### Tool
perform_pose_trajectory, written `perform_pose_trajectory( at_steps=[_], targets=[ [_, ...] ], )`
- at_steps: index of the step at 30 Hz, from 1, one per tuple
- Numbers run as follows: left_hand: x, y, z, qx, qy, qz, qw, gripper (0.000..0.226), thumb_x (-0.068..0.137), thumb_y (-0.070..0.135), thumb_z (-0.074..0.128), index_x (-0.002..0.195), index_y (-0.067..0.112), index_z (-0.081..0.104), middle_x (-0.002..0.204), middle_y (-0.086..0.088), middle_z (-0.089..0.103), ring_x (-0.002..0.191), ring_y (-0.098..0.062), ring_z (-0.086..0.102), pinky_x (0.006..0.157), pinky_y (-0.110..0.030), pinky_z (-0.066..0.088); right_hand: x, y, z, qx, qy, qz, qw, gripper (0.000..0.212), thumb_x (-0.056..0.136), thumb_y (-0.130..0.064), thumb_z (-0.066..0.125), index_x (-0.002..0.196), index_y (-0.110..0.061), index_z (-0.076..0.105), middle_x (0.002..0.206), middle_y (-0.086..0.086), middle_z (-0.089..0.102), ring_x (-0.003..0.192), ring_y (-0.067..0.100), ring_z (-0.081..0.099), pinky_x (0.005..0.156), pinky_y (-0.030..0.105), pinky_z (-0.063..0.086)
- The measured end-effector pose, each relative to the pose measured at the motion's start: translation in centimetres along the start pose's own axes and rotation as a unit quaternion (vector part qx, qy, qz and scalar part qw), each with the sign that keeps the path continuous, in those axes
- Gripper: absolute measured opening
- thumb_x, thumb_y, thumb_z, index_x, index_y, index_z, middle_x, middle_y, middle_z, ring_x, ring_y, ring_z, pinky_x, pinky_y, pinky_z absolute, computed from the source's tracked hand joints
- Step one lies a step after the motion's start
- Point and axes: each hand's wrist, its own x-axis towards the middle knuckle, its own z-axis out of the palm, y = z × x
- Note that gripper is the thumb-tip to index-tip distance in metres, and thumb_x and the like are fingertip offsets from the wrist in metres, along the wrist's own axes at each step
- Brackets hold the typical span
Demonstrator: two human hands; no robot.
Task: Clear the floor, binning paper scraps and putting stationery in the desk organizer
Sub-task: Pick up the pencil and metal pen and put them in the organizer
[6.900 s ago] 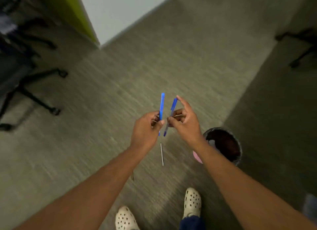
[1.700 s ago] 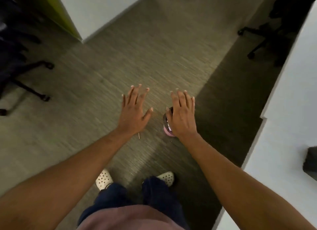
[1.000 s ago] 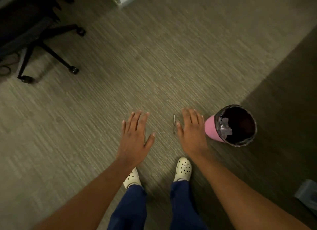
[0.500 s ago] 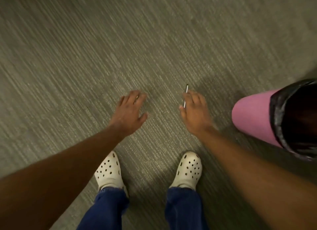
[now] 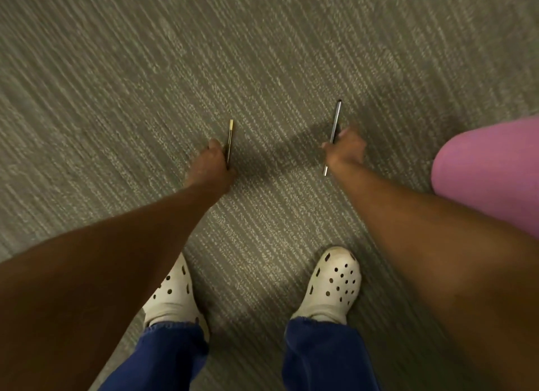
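Observation:
Low over the grey carpet, my left hand (image 5: 212, 164) is closed around a thin dark pen with a gold tip (image 5: 230, 134), which sticks up and forward out of the fist. My right hand (image 5: 345, 147) grips a slim dark pen with a silver end (image 5: 336, 118); its ends show above and below the fingers. The pink bin (image 5: 490, 175) lies at the right edge, right of my right forearm, and only its side wall shows. The desk organizer is out of sight.
My two feet in white perforated clogs (image 5: 335, 282) and blue trousers stand on the carpet (image 5: 262, 55) just below the hands. Striped grey carpet fills the view ahead.
Half a second ago both hands were flat and reaching onto the two pens on the floor. Now each hand is closed on a pen, and the view has come closer to the floor.

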Motion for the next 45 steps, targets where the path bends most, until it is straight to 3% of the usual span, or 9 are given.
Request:
perform_pose_trajectory(
  at_steps=[4,7,11,15,21,27,33,38,45],
  targets=[
    [0.1,0.9,0.0,-0.031,0.006,-0.034,0.999,0.035,0.091,0.003,0.065,0.124,0.002,0.053,0.111,-0.021,0.068,0.103,-0.039,0.068,0.081,-0.048,0.059,0.6,0.3,-1.0,0.063,-0.029,0.027,0.997,0.036,0.083,-0.008,0.084,0.114,-0.005,0.066,0.115,0.018,0.074,0.098,0.027,0.072,0.090,0.035,0.058],
    [-0.2,1.5,-0.7,-0.051,-0.009,-0.044,0.998,0.031,0.094,0.018,0.071,0.119,0.003,0.061,0.106,-0.016,0.071,0.096,-0.032,0.071,0.077,-0.044,0.061,-0.1,-0.2,-2.2,0.133,-0.064,0.077,0.986,0.030,0.081,0.001,0.081,0.105,-0.010,0.066,0.104,0.014,0.074,0.082,0.028,0.075,0.082,0.044,0.065],
    [-1.4,4.1,-4.2,-0.130,-0.010,0.010,0.991,0.022,0.098,0.032,0.067,0.103,0.012,0.072,0.075,0.003,0.067,0.062,-0.011,0.063,0.052,-0.025,0.045,-2.8,-2.6,-5.3,0.296,-0.143,0.046,0.943,0.027,0.082,0.008,0.079,0.090,-0.014,0.065,0.095,0.011,0.074,0.073,0.016,0.074,0.067,0.029,0.065],
    [-4.6,9.3,-10.9,-0.245,-0.022,0.057,0.967,0.020,0.101,0.027,0.065,0.110,0.014,0.078,0.083,-0.011,0.073,0.079,-0.033,0.073,0.072,-0.043,0.064,-7.3,-5.5,-11.6,0.392,-0.171,-0.005,0.904,0.029,0.085,0.011,0.075,0.097,-0.013,0.064,0.086,0.006,0.070,0.073,0.014,0.071,0.065,0.026,0.064],
    [-13.5,18.5,-23.4,-0.309,-0.105,0.175,0.929,0.029,0.097,0.019,0.071,0.126,0.016,0.073,0.102,-0.011,0.075,0.086,-0.020,0.072,0.064,-0.028,0.064,-16.2,-9.8,-24.6,0.491,-0.187,-0.038,0.850,0.028,0.087,0.009,0.075,0.104,-0.011,0.066,0.089,0.009,0.067,0.079,0.020,0.069,0.072,0.032,0.065],
    [-25.5,27.3,-33.5,-0.342,-0.148,0.249,0.894,0.038,0.094,0.006,0.072,0.118,0.036,0.067,0.078,0.015,0.073,0.071,-0.005,0.073,0.059,-0.025,0.062,-25.8,-11.5,-39.8,0.555,-0.152,-0.065,0.815,0.034,0.085,0.007,0.079,0.115,-0.004,0.068,0.096,0.014,0.070,0.081,0.018,0.073,0.076,0.033,0.065],
    [-38.3,38.0,-38.7,-0.338,-0.179,0.311,0.870,0.044,0.096,-0.001,0.067,0.135,0.018,0.062,0.081,0.002,0.065,0.070,-0.002,0.072,0.061,-0.028,0.064,-33.7,-8.8,-56.8,0.580,-0.079,-0.104,0.804,0.035,0.086,0.007,0.078,0.119,-0.003,0.071,0.098,0.013,0.073,0.086,0.020,0.073,0.077,0.034,0.064],
    [-48.7,47.6,-39.1,-0.303,-0.208,0.370,0.853,0.040,0.094,0.003,0.071,0.133,0.008,0.066,0.091,-0.006,0.062,0.086,-0.022,0.070,0.065,-0.034,0.065,-39.6,-3.1,-68.7,0.582,0.023,-0.116,0.804,0.037,0.086,0.010,0.076,0.121,0.005,0.068,0.099,0.025,0.071,0.076,0.016,0.071,0.071,0.026,0.064],
    [-63.2,59.5,-35.9,-0.252,-0.245,0.471,0.809,0.033,0.090,0.013,0.078,0.104,0.044,0.077,0.095,0.003,0.080,0.091,-0.019,0.078,0.072,-0.031,0.064,-47.5,8.2,-81.0,0.542,0.198,-0.118,0.808,0.031,0.086,0.001,0.080,0.115,-0.007,0.074,0.096,0.018,0.078,0.082,0.018,0.076,0.074,0.027,0.064]
  ],
)
